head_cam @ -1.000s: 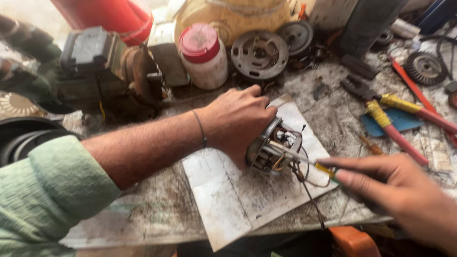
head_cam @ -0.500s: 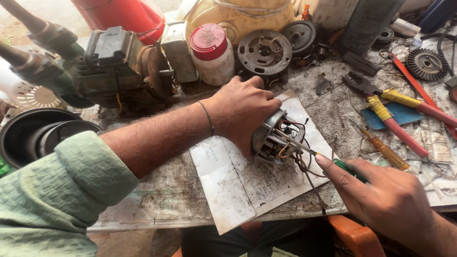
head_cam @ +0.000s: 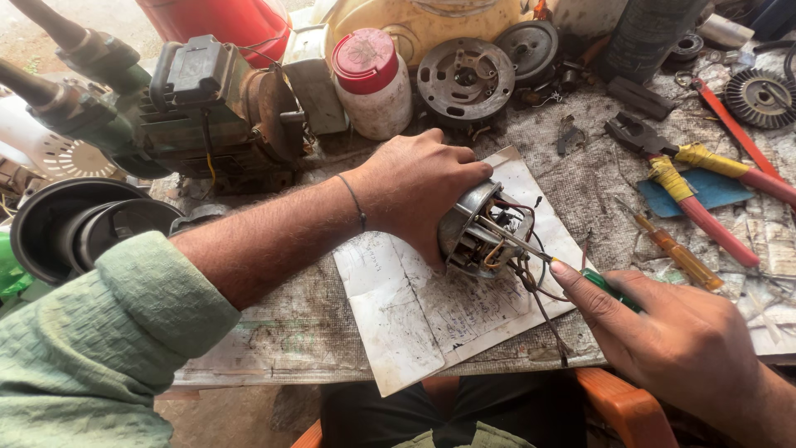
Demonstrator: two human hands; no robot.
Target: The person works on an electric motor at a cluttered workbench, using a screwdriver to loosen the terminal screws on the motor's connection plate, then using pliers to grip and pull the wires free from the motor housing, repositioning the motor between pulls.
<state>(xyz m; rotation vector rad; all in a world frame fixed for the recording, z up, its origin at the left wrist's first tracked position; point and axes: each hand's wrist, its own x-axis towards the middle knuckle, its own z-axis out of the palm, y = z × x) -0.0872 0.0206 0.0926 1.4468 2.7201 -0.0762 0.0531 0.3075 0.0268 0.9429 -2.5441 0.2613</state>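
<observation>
My left hand [head_cam: 419, 189] grips a small grey electric motor [head_cam: 481, 232] from above, holding it on its side over a dirty sheet of paper [head_cam: 439, 299]. Loose wires trail out of the motor's open end. My right hand [head_cam: 676, 340] holds a green-handled screwdriver [head_cam: 609, 289], whose thin shaft reaches left into the motor's open end among the wires.
A worn workbench [head_cam: 282, 332] carries a green engine-like machine [head_cam: 199, 99], a white jar with a red lid [head_cam: 373, 83], round metal plates [head_cam: 464, 79], red-and-yellow pliers [head_cam: 696, 178], an orange screwdriver [head_cam: 672, 253] and a gear [head_cam: 759, 95]. An orange seat edge [head_cam: 622, 406] shows below.
The view has shifted slightly right and down. My right hand has come closer to the motor, and the screwdriver tip now sits deeper among its wires. My left hand keeps its grip.
</observation>
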